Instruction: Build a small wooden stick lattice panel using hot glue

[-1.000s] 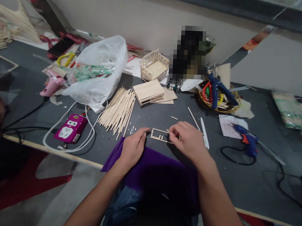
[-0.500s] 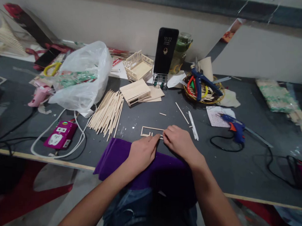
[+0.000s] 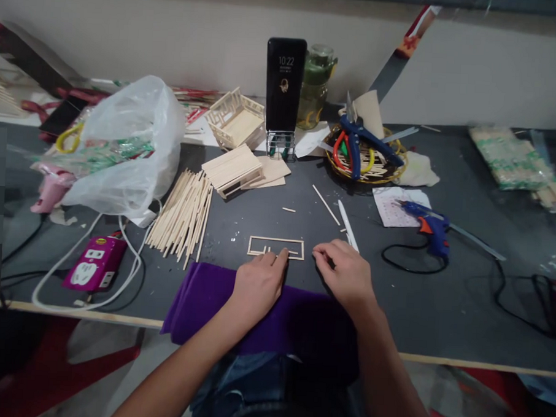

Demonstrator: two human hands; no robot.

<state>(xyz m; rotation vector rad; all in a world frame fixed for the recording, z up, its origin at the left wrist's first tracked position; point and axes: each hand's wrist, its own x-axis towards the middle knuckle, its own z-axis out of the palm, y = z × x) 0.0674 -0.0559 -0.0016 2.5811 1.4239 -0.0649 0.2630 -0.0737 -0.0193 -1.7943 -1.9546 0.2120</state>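
A small rectangular frame of thin wooden sticks (image 3: 276, 238) lies flat on the dark table, with a few short stick pieces inside its near side. My left hand (image 3: 259, 282) holds the frame down, its fingers close together and their tips on the near edge. Just right of the frame, apart from it, is my right hand (image 3: 346, 272), thumb and fingers pinched. Whether anything small sits in that pinch cannot be made out. Folded purple cloth (image 3: 200, 303) lies under my wrists at the table edge. A white pen (image 3: 346, 224) rests beyond my right hand.
Loose wooden sticks (image 3: 180, 219) lie to the left, near a purple power socket (image 3: 94, 262) and a plastic bag (image 3: 123, 165). Stick-built models (image 3: 233, 169) and a phone (image 3: 285, 80) stand behind. At right are a tool basket (image 3: 367, 172) and a blue glue gun (image 3: 431, 224).
My right hand has come away from the frame to the right, uncovering its right end. My left hand stays on the near edge. The camera view has shifted slightly.
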